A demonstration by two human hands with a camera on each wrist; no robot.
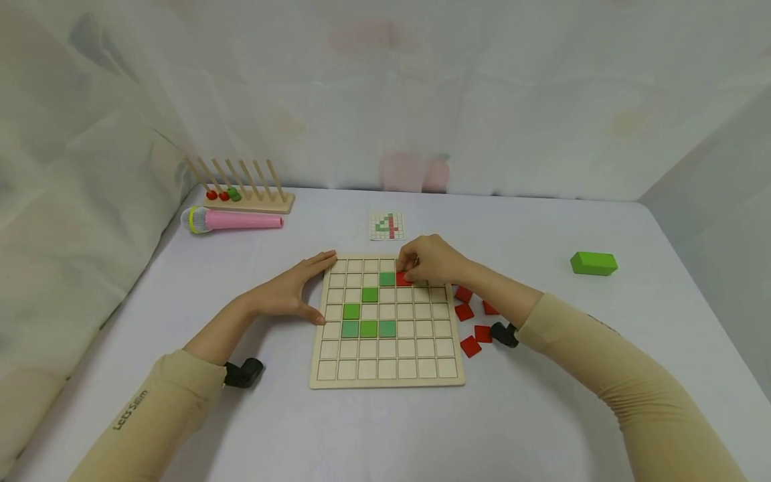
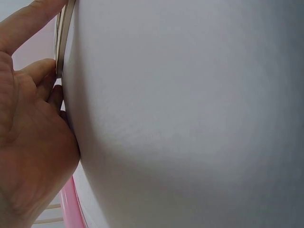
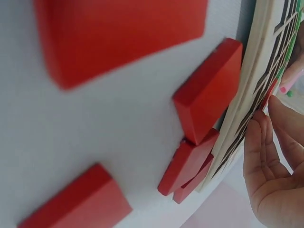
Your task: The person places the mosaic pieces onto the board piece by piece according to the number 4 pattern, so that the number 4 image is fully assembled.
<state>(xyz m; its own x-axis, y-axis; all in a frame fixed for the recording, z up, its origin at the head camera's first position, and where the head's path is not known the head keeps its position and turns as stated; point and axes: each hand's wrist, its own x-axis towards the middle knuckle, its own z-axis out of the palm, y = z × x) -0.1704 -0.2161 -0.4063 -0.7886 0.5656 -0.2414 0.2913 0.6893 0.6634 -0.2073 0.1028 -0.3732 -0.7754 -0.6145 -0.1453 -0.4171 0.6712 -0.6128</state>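
A wooden grid board [image 1: 385, 383] lies on the table, with several green square tiles [image 1: 370, 294] in its cells. My left hand [image 1: 288, 288] rests at the board's left side, thumb and fingers spread, fingertips on the upper left corner and thumb on the edge. In the left wrist view the left hand [image 2: 33, 142] has its palm side showing beside the board's edge. Over the upper middle cells, my right hand [image 1: 438, 260] pinches a red square tile [image 1: 403, 279] beside the topmost green one. The right wrist view shows the right hand's [image 3: 273, 175] fingertips and thumb at that tile.
Several loose red tiles [image 1: 470, 346] lie right of the board, under the right forearm. Behind the board is a small pattern card [image 1: 387, 226]. A pink toy microphone [image 1: 241, 220] and a peg rack [image 1: 277, 203] stand back left; a green block [image 1: 593, 263] sits at right.
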